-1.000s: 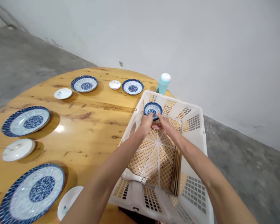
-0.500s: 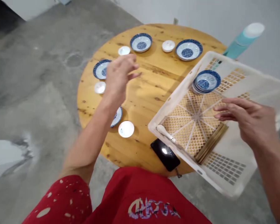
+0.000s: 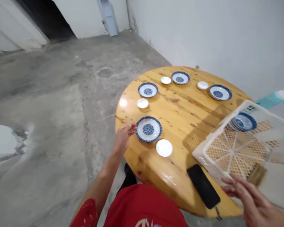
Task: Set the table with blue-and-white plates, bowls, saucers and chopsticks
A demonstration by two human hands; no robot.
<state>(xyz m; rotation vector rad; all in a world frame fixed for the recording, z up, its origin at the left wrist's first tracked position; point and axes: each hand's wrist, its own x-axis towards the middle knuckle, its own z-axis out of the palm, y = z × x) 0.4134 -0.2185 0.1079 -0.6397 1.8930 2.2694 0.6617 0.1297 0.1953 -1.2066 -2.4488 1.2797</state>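
My left hand (image 3: 123, 136) reaches over the near left edge of the round wooden table (image 3: 180, 113), fingers loosely spread and holding nothing, just beside a blue-patterned plate (image 3: 148, 129). My right hand (image 3: 249, 197) hovers at the lower right with fingers stretched out and nothing in it, close to the near edge of a white plastic crate (image 3: 217, 148). A stack of blue bowls (image 3: 242, 122) stands inside the crate. A small white dish (image 3: 164, 148) lies next to the near plate.
A black phone (image 3: 203, 186) lies on the table's near edge. Three more blue plates (image 3: 148, 90) and several small white dishes (image 3: 142, 103) are set around the rim. A teal bottle (image 3: 274, 98) stands behind the crate. Bare concrete floor (image 3: 49, 110) spreads to the left.
The view has swung left and back from the table. My left hand dropped from above the table to the plate at its near edge. My right hand drew back toward me from the crate.
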